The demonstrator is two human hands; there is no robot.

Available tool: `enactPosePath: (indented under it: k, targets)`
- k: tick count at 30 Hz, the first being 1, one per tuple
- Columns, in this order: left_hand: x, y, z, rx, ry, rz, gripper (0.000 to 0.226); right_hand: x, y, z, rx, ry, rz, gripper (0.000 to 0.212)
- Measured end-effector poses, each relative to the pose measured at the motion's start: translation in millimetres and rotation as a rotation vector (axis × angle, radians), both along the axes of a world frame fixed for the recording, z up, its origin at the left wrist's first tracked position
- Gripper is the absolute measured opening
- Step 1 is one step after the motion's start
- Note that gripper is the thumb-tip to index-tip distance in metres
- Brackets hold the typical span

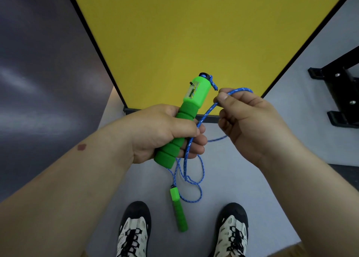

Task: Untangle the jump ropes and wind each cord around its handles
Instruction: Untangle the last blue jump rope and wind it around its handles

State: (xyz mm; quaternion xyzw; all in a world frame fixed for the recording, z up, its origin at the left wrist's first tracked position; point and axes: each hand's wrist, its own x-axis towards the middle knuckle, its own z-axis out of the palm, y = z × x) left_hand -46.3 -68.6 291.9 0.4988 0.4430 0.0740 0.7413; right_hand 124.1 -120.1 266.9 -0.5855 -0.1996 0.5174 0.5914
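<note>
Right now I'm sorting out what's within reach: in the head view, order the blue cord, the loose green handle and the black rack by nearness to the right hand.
1. Blue cord: pinched in the right hand.
2. Loose green handle: low, between the shoes.
3. Black rack: far right, on the floor.

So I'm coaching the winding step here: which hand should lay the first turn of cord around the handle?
The right hand, probably. It already pinches the blue cord beside the green handle, while the left hand grips that handle and can hold it steady.
</note>
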Motion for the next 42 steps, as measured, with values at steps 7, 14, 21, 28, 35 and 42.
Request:
enactPosePath:
  k: [7,14,21,28,35,42]
  targets:
    - [0,1,-1,-0.003,-0.012,-0.017,0.007,-10,-4,-1,-0.071,-0.046,0.352,0.007]
    - [1,1,-1,-0.003,0.012,0.014,0.007,-5,-1,-2,0.01,-0.045,0.14,0.01]
    - [1,2,-3,0.002,0.012,0.01,0.006,-4,-1,-1,0.006,-0.017,0.085,0.006]
    - [1,2,-3,-0.011,0.002,-0.002,0.007,-7,-3,-1,-0.052,-0.049,0.311,0.006]
    - [1,1,-2,-0.004,0.012,0.007,0.006,1,1,-2,0.006,-0.018,0.034,0.003]
    - [1,1,-1,0.009,0.005,-0.003,0.006,-4,-3,-2,-0.053,-0.01,0.291,0.003]
